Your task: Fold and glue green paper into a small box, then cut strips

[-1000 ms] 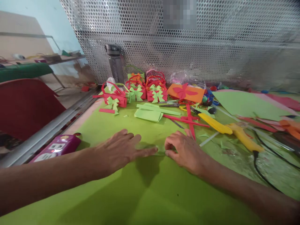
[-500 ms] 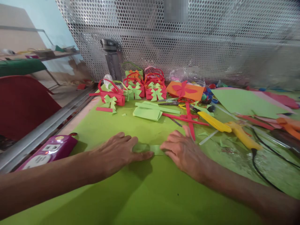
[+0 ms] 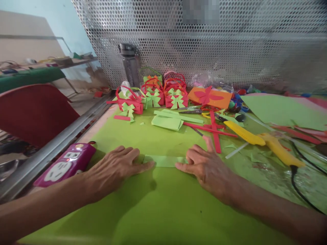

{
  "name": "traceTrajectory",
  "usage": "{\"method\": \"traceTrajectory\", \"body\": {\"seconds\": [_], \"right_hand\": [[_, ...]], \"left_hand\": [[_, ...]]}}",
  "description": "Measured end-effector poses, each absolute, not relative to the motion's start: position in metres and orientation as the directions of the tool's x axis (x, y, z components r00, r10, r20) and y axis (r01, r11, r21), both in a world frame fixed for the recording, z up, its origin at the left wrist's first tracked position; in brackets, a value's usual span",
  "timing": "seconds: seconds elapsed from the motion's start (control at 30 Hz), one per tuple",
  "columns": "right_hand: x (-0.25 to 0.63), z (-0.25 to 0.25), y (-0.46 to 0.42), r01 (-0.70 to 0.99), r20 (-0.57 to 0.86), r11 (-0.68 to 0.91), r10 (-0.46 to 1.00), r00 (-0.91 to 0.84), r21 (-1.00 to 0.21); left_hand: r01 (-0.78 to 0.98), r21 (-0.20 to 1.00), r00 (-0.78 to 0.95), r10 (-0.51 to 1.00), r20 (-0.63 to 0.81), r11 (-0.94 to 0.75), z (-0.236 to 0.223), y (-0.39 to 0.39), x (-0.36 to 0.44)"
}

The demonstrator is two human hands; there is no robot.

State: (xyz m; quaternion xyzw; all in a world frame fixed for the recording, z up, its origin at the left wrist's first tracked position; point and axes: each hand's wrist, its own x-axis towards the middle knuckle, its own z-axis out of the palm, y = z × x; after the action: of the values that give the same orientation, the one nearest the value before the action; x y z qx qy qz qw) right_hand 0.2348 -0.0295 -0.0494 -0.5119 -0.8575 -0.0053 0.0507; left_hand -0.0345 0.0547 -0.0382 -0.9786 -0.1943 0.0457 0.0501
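Observation:
A light green folded paper strip [image 3: 165,161] lies flat on the green table sheet, running left to right between my hands. My left hand [image 3: 114,166] is closed at the strip's left end, its thumb pressed along the near edge. At the other end my right hand [image 3: 208,166] grips the strip between thumb and curled fingers, with one finger sticking up. Both ends of the strip are partly hidden under the fingers. Beyond it rests a folded light green paper piece [image 3: 167,122]. Red paper strips [image 3: 217,141] cross just past my right hand.
A yellow glue gun [image 3: 281,148] and a yellow utility knife [image 3: 245,132] lie at the right. Red paper baskets [image 3: 176,99] with green bows stand at the back, near a grey bottle [image 3: 130,69]. A purple power strip [image 3: 67,163] sits by the left edge.
My hands have moved apart along the strip, the left one drawing leftward, baring more of its middle. The whole view has shifted slightly, so background things appear further right.

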Motion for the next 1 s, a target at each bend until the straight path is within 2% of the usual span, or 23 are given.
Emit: {"method": "traceTrajectory", "body": {"seconds": [0.23,0.3,0.33,0.4,0.43,0.5,0.6,0.73,1.0], "right_hand": [[0.233,-0.049,-0.029,0.890,0.110,0.454,0.887,-0.449,-0.032],[0.230,-0.051,-0.029,0.891,0.128,0.453,0.886,-0.446,-0.026],[0.229,-0.052,-0.029,0.889,0.138,0.458,0.882,-0.450,-0.024],[0.224,-0.055,-0.030,0.881,0.171,0.473,0.869,-0.463,-0.016],[0.222,-0.057,-0.030,0.878,0.193,0.478,0.863,-0.468,-0.009],[0.219,-0.060,-0.032,0.878,0.240,0.479,0.851,-0.467,0.009],[0.218,-0.063,-0.034,0.882,0.273,0.471,0.846,-0.459,0.023],[0.219,-0.065,-0.034,0.876,0.277,0.482,0.840,-0.466,0.012],[0.218,-0.064,-0.033,0.880,0.276,0.475,0.847,-0.455,-0.009]], "left_hand": [[0.501,-0.174,0.849,0.520,-0.090,-0.848,-0.030,0.046,-0.053],[0.552,-0.149,0.824,0.564,-0.054,-0.821,-0.019,0.045,-0.042],[0.596,-0.101,0.799,0.601,-0.026,-0.797,-0.014,0.045,-0.034],[0.722,0.134,0.684,0.730,0.018,-0.679,-0.004,0.044,-0.014],[0.760,0.248,0.629,0.776,-0.044,-0.601,-0.001,0.044,-0.002],[0.773,0.389,0.606,0.765,-0.221,-0.500,0.003,0.045,0.018],[0.822,0.484,0.543,0.670,-0.506,-0.300,-0.001,0.050,0.040],[0.868,0.478,0.458,0.585,-0.669,-0.134,-0.011,0.059,0.048],[0.897,0.443,0.370,0.550,-0.749,0.000,-0.017,0.065,0.052]]}}
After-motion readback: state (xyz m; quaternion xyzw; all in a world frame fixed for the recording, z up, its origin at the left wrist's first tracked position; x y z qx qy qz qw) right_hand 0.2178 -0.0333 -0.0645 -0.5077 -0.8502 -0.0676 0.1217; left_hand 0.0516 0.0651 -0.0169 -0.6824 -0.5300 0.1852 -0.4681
